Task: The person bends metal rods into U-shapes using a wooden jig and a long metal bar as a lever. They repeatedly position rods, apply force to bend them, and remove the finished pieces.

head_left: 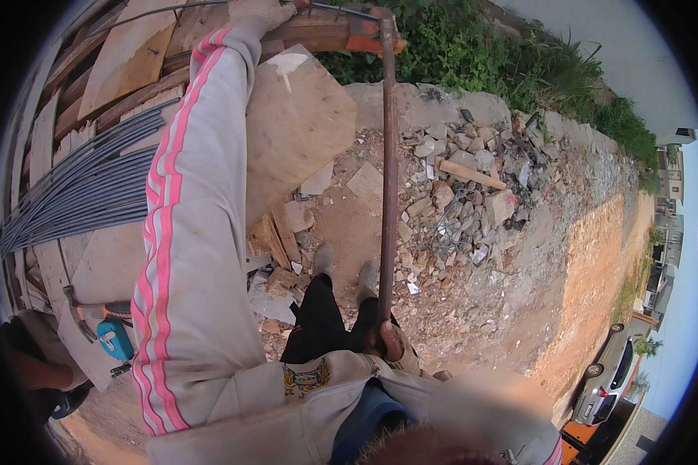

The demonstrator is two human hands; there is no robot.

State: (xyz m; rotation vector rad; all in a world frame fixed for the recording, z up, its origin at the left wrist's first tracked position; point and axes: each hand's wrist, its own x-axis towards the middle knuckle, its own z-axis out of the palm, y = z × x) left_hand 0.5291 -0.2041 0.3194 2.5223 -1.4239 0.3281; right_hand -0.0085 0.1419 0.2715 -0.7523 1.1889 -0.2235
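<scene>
My right hand is closed around the lower end of a long brown metal pipe, close to my body. The pipe runs away from me to an orange-painted end piece on a wooden beam. My left arm stretches out in a light sleeve with pink stripes. At the top edge my left hand is over a thin steel rod that runs along the beam to the pipe's far end; the frame cuts off part of its fingers, which look closed on the rod.
A bundle of steel rods lies on boards at left. Nearby are a hammer, a blue tape measure and part of another person. Rubble covers the ground by a plywood sheet. A car stands far right.
</scene>
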